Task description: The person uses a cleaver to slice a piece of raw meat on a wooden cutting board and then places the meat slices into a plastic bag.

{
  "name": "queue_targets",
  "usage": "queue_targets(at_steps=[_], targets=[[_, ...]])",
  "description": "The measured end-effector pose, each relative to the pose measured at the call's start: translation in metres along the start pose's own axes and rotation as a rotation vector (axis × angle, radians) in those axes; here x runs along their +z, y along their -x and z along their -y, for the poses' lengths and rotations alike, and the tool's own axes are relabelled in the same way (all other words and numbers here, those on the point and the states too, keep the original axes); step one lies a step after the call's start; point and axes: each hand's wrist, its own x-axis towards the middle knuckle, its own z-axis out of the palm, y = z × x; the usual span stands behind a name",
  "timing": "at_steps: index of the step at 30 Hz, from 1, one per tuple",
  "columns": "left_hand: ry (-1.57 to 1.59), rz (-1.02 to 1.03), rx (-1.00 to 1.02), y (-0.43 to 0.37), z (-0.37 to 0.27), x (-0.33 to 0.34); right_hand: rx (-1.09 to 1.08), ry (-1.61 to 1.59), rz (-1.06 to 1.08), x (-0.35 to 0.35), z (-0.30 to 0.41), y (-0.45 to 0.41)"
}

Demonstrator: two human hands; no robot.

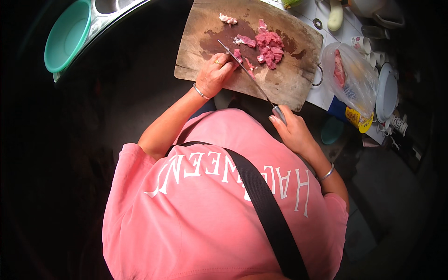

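My right hand (292, 129) grips the dark handle of a kitchen knife (258, 86), whose long blade slants up and left over a wooden cutting board (294, 87). With bent fingers, my left hand (215, 71) presses at the board's near edge, close beside the blade; whether its fingertips pinch meat is hard to tell. A small piece of raw meat (238, 55) lies just beyond the blade. Cut raw meat (270, 47) is heaped right of centre, a fatty strip (246, 41) lies to its left, and a whitish piece of fat (228, 19) lies near the far edge.
Right of the board, a clear plastic bag (357, 77) holds raw meat, beside a pale lid or plate (386, 92) and several cups (361, 44). A pale, long vegetable (335, 15) lies at the back right. A green basin (68, 36) stands by a metal sink (115, 5) at far left.
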Motion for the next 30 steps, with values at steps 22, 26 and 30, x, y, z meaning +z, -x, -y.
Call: queue_targets(at_steps=[22,26,30], targets=[[-0.025,-0.049,0.025,0.003,0.005,0.005,-0.032,0.014,-0.077,0.009,-0.008,-0.004],[-0.013,-0.010,0.015,0.002,0.001,0.000,-0.066,0.020,-0.040,0.010,-0.009,-0.004],[0.013,0.000,-0.019,0.003,0.001,-0.002,-0.048,0.063,0.015,0.013,-0.009,-0.033]])
